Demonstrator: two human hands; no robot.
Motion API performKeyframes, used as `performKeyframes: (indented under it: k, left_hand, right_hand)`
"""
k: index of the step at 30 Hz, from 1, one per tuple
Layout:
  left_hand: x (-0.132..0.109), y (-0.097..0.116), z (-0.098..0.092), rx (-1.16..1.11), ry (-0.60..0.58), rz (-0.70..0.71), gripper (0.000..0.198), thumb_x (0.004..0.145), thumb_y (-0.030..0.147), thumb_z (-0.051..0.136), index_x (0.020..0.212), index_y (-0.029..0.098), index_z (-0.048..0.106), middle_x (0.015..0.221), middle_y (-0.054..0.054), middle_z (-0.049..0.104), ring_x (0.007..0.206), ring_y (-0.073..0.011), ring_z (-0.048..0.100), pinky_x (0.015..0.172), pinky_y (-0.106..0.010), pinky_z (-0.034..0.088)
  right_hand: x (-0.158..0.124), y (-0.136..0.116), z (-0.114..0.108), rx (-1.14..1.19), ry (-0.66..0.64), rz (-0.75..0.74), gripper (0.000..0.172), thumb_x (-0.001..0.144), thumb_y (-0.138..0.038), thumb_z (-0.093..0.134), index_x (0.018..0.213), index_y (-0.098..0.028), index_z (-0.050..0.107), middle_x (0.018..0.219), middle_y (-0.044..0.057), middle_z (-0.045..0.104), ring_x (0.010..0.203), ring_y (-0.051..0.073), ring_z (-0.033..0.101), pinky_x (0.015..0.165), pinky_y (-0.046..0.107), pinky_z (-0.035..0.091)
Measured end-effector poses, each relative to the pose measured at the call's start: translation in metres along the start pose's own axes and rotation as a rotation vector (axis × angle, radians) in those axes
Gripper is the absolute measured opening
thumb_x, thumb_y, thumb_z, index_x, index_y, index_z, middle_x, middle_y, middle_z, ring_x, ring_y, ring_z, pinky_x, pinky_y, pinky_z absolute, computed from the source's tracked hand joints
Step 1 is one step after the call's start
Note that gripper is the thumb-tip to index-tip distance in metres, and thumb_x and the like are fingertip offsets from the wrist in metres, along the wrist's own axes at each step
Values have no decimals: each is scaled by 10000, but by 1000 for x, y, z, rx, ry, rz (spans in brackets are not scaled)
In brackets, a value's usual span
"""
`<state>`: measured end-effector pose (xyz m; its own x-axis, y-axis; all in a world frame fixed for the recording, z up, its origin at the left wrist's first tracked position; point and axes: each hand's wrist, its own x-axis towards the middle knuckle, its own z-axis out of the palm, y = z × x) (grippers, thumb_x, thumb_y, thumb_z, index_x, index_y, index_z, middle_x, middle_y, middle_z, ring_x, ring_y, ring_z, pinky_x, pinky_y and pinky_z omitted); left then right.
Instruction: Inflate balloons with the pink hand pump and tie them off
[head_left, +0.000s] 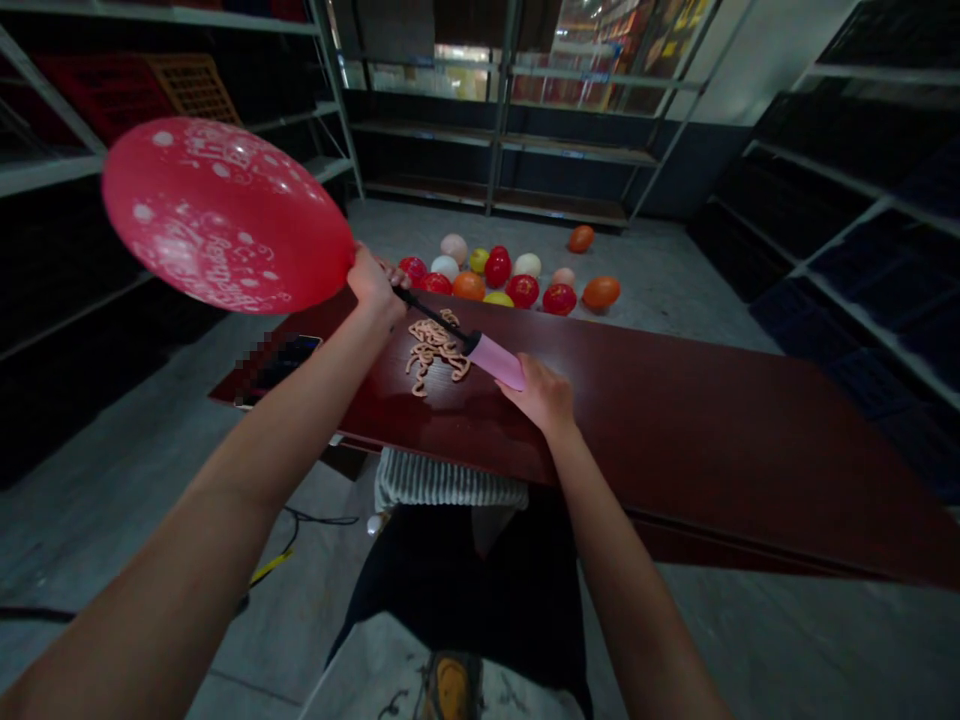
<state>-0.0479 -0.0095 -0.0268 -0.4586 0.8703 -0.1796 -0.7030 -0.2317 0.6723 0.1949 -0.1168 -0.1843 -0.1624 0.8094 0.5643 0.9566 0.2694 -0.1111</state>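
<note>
A large red balloon [229,215] with white printing is inflated at the upper left. At its neck end, my left hand [375,280] is closed, gripping the balloon's neck beside the black end of the pump. The hand pump's pink barrel [496,361] has a black rod that reaches up-left to my left hand. My right hand [541,393] is wrapped round the lower end of the pink barrel. Beneath the rod, a tangle of thin beige uninflated balloons [431,345] lies on the dark red table [675,420].
Several inflated balloons [523,290] lie on the floor beyond the table. A phone-like dark object [289,360] is at the table's left end. Metal shelves [574,150] stand behind and at both sides. A cable [322,520] lies on the floor at the left.
</note>
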Motion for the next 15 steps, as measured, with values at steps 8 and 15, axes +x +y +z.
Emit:
performKeyframes:
  k: [8,15]
  left_hand:
    - [15,-8,21,-30,2,92,482,1068,452,387,655,221,299,516,54,234,375,-106,258,396,-237,226]
    - [-10,-89,39,15,-24,-3,475,1062,419,411,641,232,295,483,56,214,341,-100,250,356,-255,220]
  right_hand:
    - [-2,14,1,40,95,81,407,869,-482,663,1133,-173,670,961,98,762,813,233,711,665,307,459]
    - [-2,21,4,50,104,188,381,849,-464,664,1108,-184,676,928,97,757,774,240,697,658,322,461]
